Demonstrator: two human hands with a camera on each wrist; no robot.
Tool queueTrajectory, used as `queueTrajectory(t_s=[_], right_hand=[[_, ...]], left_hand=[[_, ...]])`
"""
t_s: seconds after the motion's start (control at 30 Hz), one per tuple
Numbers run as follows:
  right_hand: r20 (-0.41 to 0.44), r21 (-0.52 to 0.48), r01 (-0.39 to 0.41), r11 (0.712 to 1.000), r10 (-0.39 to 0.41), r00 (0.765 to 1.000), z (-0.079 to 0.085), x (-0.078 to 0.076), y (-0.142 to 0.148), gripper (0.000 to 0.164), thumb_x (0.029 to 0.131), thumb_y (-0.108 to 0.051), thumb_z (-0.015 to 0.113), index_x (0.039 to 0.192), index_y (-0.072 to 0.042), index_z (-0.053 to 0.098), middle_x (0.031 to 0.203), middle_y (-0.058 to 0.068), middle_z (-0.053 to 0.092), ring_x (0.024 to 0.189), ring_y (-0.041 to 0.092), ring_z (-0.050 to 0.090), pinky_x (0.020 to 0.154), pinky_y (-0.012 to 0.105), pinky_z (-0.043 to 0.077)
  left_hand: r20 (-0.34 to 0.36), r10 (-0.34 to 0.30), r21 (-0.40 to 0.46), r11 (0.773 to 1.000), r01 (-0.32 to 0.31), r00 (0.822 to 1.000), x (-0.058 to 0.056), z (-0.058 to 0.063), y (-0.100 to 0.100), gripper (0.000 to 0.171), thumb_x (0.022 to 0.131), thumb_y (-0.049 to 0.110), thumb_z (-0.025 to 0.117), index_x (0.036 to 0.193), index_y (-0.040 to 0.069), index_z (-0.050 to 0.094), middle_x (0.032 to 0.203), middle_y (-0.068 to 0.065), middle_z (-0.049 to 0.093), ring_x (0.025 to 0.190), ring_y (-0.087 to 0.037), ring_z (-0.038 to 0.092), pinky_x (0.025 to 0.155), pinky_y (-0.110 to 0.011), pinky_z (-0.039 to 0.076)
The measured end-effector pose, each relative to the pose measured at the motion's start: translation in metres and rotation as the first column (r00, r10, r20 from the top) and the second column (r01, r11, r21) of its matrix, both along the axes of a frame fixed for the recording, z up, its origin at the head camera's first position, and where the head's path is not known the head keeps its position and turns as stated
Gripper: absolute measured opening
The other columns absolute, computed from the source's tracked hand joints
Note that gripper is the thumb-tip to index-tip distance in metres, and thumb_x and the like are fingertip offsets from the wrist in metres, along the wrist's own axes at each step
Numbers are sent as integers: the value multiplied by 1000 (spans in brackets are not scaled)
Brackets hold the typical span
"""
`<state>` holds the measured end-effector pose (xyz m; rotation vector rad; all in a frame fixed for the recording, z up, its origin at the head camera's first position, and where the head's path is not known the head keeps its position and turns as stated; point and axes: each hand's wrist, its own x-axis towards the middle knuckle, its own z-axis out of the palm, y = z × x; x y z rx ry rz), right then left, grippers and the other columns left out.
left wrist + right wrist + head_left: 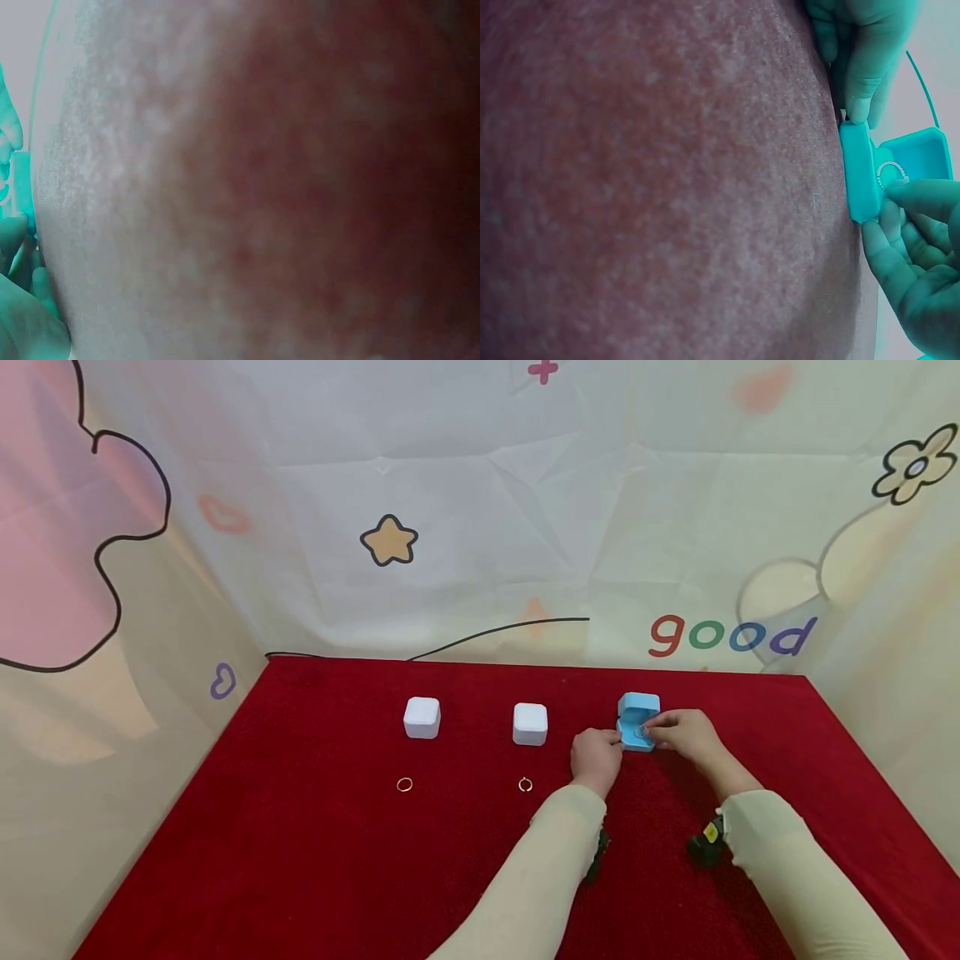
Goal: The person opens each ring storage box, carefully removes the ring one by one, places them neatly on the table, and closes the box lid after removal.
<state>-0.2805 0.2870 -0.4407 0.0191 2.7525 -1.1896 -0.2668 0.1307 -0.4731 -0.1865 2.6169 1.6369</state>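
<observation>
A light-blue ring box (639,702) stands with its lid up at the right of the red table. My left hand (596,760) grips the box's left side with its fingertips. From the right, my right hand (687,737) reaches over the front and pinches a ring (891,163) at the box's opening. The ring looks beaded and silvery, and its lower part is hidden by the thumb and fingertip. Only the far left edge of the left wrist view shows the hands and the box, tinted green; blurred red cloth covers the rest.
Two closed white boxes (422,718) (530,724) stand in a row left of the blue box. In front of one lies a plain gold ring (405,791), before the other a ring with a gap (521,785). A printed curtain (480,527) hangs behind the red table (315,860).
</observation>
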Motion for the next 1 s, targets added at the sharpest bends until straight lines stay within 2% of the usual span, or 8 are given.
queueTrajectory(t_s=[0.2,0.83,1.0], right_hand=[[2,-11,7,1000,-7,1000,0,1,-1,36,100,-15,64,119,14,66,116,33,66,86,18,65,70,17,56],[5,-15,15,1000,-15,1000,3,4,-2,37,100,-16,65,120,15,66,118,34,66,86,19,66,74,22,59],[8,-20,17,1000,-17,1000,4,4,-2,37,100,-16,64,121,15,66,118,34,66,84,17,66,73,21,59]], left_hand=[[1,-7,-27,1000,7,1000,0,1,0,22,93,11,75,113,15,80,114,1,80,109,-17,73,84,-26,61],[-5,-10,-41,999,9,1000,1,2,1,22,93,10,74,114,15,80,113,0,80,108,-17,74,83,-26,61],[4,-4,-16,1000,4,1000,1,2,1,22,93,10,74,114,15,80,114,0,80,106,-18,73,80,-25,60]])
